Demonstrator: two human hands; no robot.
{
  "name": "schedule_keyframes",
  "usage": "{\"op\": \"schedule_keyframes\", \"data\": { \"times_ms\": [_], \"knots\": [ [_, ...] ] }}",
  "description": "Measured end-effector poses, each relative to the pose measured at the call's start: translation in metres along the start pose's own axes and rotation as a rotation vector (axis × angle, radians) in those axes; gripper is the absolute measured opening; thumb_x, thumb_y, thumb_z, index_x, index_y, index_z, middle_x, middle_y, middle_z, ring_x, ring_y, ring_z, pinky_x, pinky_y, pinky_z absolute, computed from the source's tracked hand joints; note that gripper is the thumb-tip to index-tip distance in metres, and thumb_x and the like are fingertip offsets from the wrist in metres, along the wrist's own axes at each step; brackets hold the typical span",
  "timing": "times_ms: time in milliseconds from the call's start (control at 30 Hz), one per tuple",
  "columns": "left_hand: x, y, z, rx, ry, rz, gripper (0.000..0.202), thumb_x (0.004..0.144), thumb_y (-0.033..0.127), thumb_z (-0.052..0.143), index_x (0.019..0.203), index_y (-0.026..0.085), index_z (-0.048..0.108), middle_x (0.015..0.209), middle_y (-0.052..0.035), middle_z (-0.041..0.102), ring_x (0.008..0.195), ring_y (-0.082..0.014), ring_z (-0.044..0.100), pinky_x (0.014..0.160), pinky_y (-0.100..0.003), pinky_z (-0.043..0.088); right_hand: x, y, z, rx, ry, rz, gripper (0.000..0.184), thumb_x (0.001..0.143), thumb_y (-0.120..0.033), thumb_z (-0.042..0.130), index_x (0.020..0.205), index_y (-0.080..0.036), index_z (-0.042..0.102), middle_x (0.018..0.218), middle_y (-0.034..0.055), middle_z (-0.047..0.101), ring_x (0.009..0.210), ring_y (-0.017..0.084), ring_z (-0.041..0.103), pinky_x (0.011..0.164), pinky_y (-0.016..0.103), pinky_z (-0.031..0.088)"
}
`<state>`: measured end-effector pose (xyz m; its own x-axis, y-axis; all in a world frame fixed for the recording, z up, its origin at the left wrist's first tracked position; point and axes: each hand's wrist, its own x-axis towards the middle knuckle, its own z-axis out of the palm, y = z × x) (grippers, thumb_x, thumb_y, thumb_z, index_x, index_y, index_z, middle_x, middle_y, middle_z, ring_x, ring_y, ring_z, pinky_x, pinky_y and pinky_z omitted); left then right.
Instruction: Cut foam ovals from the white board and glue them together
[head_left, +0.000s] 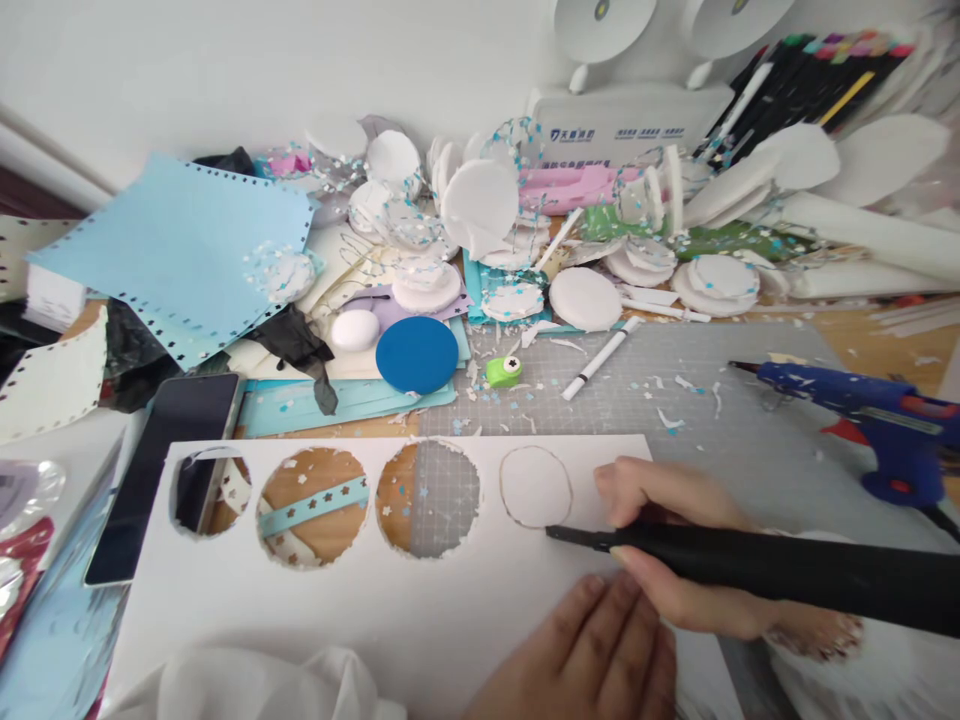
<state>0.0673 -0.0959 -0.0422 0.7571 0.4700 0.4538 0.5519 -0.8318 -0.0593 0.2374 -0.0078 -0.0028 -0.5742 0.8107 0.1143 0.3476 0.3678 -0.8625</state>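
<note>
A white foam board (315,620) lies flat with three round holes cut through it. Right of the holes, a circle outline (536,488) marks the board, its line thin and brownish. My right hand (675,545) is closed around a black cutting pen (750,565), whose narrow tip touches the board at the outline's lower edge. My left hand (585,660) rests on the board just below that tip, fingers stretched out and holding nothing. Through the holes show the wooden table, a cutting mat and a strip of blue paper (315,508) with punched shapes.
A blue glue gun (870,415) lies at the right on the grey cutting mat (750,350). Behind the board are a green punch (504,372), a white marker (602,358) and a blue disc (417,355). White discs (480,205) pile up along the wall. A phone (169,470) sits left.
</note>
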Motion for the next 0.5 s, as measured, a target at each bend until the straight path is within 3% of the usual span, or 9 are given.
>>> {"op": "schedule_keyframes", "data": {
  "times_ms": [267, 500],
  "knots": [
    [0.0, -0.003, 0.002, 0.0, 0.043, 0.011, 0.032, 0.097, 0.022, 0.042, 0.118, 0.02, 0.066, 0.122, 0.0001, 0.069, 0.107, -0.0146, 0.066, 0.101, -0.031, 0.045, -0.001, 0.003, 0.0, 0.042, -0.062, 0.039, 0.022, 0.072, -0.024, 0.057, 0.077, -0.025, 0.036, 0.058, -0.0086, 0.037, 0.047, 0.01, 0.032, 0.043, 0.022, 0.027],
    [-0.004, 0.001, 0.004, 0.02, 0.026, 0.013, 0.034, 0.098, 0.026, 0.042, 0.123, 0.017, 0.062, 0.13, -0.005, 0.063, 0.12, -0.0192, 0.059, 0.106, -0.034, 0.041, 0.004, 0.004, -0.013, -0.075, -0.14, -0.048, 0.024, 0.065, -0.019, 0.058, 0.073, -0.024, 0.036, 0.057, -0.0085, 0.038, 0.046, 0.01, 0.033, 0.043, 0.023, 0.027]
  ]
}}
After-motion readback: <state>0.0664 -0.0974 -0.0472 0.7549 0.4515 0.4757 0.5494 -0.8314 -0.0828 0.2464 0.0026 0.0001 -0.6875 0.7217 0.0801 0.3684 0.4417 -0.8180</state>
